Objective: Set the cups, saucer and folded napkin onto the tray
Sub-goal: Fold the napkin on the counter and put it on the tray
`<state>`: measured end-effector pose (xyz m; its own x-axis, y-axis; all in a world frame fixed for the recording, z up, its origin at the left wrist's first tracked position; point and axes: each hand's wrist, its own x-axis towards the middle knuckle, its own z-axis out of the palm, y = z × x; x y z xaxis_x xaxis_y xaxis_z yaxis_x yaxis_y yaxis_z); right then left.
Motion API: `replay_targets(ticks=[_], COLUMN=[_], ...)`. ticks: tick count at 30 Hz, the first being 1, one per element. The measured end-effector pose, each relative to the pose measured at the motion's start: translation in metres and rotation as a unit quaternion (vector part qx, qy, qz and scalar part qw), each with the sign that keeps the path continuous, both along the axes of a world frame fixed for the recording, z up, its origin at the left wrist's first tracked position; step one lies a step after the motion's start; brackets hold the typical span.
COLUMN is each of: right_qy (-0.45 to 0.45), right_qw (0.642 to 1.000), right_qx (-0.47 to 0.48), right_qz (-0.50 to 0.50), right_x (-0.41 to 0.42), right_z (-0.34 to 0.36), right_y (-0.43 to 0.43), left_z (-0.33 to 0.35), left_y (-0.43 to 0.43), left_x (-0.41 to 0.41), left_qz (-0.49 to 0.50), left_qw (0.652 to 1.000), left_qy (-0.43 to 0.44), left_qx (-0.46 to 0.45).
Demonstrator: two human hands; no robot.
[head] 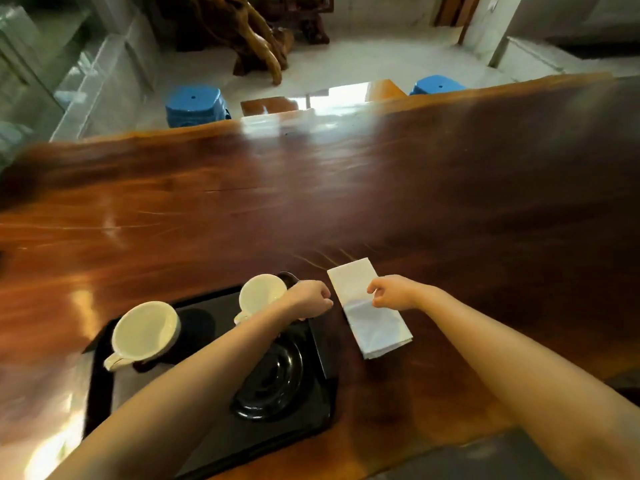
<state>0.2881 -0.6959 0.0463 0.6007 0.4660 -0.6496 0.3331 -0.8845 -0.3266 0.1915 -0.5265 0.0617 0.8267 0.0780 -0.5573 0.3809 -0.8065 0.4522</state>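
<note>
A black tray (322, 344) lies on the wooden table near me. On it stand one white cup (145, 336) at the left and a second white cup (259, 294) at the far right corner. A black saucer (273, 379) rests on the tray's near right part. The folded white napkin (353, 278) lies flat on the table just right of the tray. My left hand (308, 297) hovers with curled fingers over the tray's far right corner, beside the second cup. My right hand (394, 292) hangs loosely curled just above the napkin's middle and casts a shadow on it.
The glossy wooden table (311, 202) stretches far ahead and to both sides. Two blue stools (195, 105) (438, 84) stand beyond its far edge. A carved wooden root piece (256, 39) stands on the pale floor farther back.
</note>
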Motion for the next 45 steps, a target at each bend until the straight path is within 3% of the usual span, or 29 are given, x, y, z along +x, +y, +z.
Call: replay_targets(ticks=[4,7,11,14,17,21,24,27,30,33,37,45], right_qy=[0.017,-0.025,-0.097,-0.150,-0.195,-0.230,-0.233,-0.201,-0.135,-0.036,0.025,-0.019], right_qw=[0.999,0.997,0.983,0.956,0.929,0.925,0.934,0.958,0.971,0.977,0.973,0.969], right_qx=[0.018,0.047,0.083,0.085,0.070,0.074,0.091,0.148,0.195,0.171,0.147,0.119], right_qz=[0.028,0.064,0.131,0.236,0.305,0.292,0.255,0.141,-0.025,-0.121,-0.174,-0.216], right_x=[0.032,0.046,0.046,0.032,0.021,0.021,0.030,0.038,0.035,0.020,-0.005,-0.014], right_z=[-0.023,-0.041,-0.062,-0.088,-0.118,-0.137,-0.135,-0.123,-0.102,-0.093,-0.093,-0.093], right_y=[-0.020,-0.030,-0.035,-0.044,-0.062,-0.072,-0.077,-0.086,-0.101,-0.120,-0.127,-0.114], left_z=[-0.029,-0.055,-0.097,-0.111,-0.115,-0.131,-0.145,-0.143,-0.128,-0.117,-0.111,-0.108], left_y=[-0.047,-0.084,-0.111,-0.119,-0.121,-0.145,-0.166,-0.170,-0.167,-0.164,-0.165,-0.166], left_x=[0.021,0.024,0.016,0.010,0.008,-0.004,-0.012,-0.010,-0.009,-0.015,-0.021,-0.021], left_qz=[0.165,0.274,0.353,0.398,0.406,0.272,0.229,0.269,0.368,0.445,0.504,0.509], left_qw=[0.984,0.958,0.928,0.908,0.901,0.938,0.945,0.938,0.913,0.881,0.851,0.849], left_qy=[-0.044,-0.066,-0.117,-0.133,-0.147,-0.132,-0.113,-0.131,-0.163,-0.159,-0.131,-0.113], left_qx=[-0.045,-0.056,-0.031,-0.012,0.035,0.172,0.205,0.177,0.072,-0.010,-0.064,-0.084])
